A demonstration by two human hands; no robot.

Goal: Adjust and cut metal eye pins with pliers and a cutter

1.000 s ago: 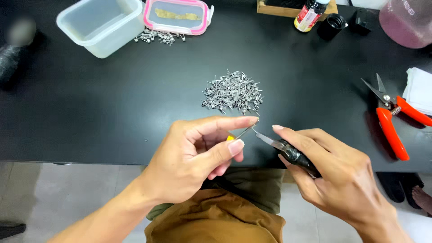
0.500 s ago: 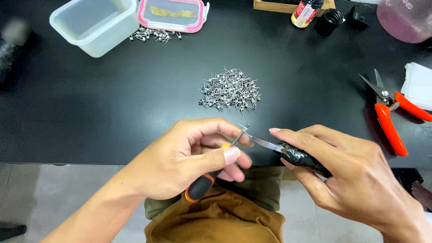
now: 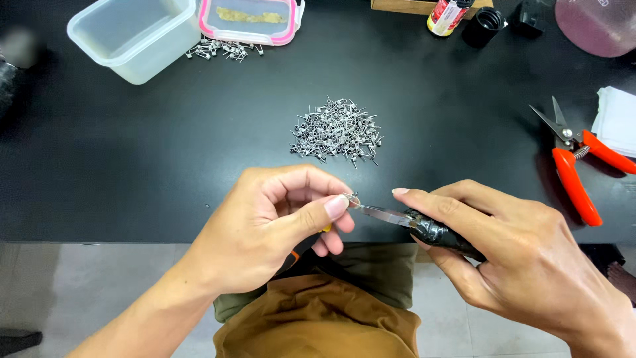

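My left hand [image 3: 268, 229] pinches a tiny metal wire coil [image 3: 352, 197] between thumb and forefinger, and an orange-yellow handled tool [image 3: 295, 255] shows under its fingers. My right hand [image 3: 510, 255] grips black-handled tweezers [image 3: 411, 222], whose silver tips touch the coil. Both hands hover at the near edge of the black table [image 3: 165, 166]. A heap of small metal wire coils [image 3: 336, 130] lies on the table just beyond my hands.
A clear plastic tub [image 3: 129, 36] and a pink-rimmed lid [image 3: 248, 20] stand at the back left, with a few coils [image 3: 222, 50] between them. Orange-handled snips [image 3: 576, 166] lie at the right beside white paper [image 3: 616, 119]. A bottle [image 3: 449, 14] and pink container [image 3: 596, 23] stand behind.
My hands have shifted slightly. The left fingers have closed tighter around the coil, and the tweezer tips have come up against it.
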